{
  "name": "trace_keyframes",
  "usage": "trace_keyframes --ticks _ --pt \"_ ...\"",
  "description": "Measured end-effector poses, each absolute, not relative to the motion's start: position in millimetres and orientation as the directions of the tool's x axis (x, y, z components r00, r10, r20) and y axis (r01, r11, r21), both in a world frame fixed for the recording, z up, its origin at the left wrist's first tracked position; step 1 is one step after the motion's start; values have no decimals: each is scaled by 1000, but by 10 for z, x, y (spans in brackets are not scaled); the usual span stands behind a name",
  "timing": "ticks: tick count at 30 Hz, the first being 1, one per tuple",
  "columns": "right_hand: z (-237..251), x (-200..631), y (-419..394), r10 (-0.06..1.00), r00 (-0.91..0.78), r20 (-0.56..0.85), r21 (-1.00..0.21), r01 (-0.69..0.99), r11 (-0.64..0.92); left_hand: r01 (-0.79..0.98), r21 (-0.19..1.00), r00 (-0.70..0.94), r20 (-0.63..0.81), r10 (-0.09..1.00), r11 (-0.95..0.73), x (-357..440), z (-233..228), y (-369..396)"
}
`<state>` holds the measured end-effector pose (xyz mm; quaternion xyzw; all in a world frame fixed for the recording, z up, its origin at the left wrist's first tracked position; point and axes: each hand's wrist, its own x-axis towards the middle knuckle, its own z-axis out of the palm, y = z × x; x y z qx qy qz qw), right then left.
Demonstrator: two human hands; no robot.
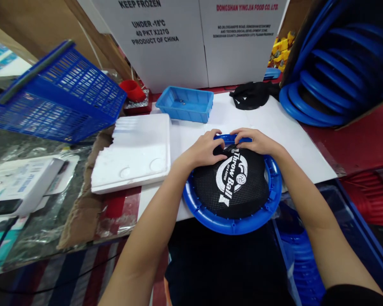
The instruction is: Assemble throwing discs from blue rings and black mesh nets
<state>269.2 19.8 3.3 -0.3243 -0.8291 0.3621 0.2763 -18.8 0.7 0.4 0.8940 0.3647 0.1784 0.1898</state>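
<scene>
A blue plastic ring [232, 226] lies at the front edge of the white work surface, its near side overhanging toward my lap. Inside it is a black mesh net [207, 191] printed with "Throw Ball" in white. My left hand [207, 148] grips the far left part of the rim, its thumb stretched over the net. Close beside it, my right hand [253, 141] has its fingers curled on the far rim and the net's edge. Along the ring's near side the small holes and ribs show. The fingertips' undersides are hidden.
A light blue tray [185, 104] with a few small metal bits stands beyond the ring. White foam [132, 148] lies left, near a blue basket [67, 93]. Black fabric [252, 95] sits at the back right, beside stacked blue rings [325, 85]. A white carton [178, 46] walls off the back.
</scene>
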Motion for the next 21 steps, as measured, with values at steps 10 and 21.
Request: trace_keyframes --ticks 10,21 --pt "42 2636 199 783 -558 274 -764 369 530 499 712 487 242 840 -494 -198 -3 76" --pt "61 2585 251 814 -537 223 -760 427 490 426 852 351 155 923 -306 -117 -49 169"
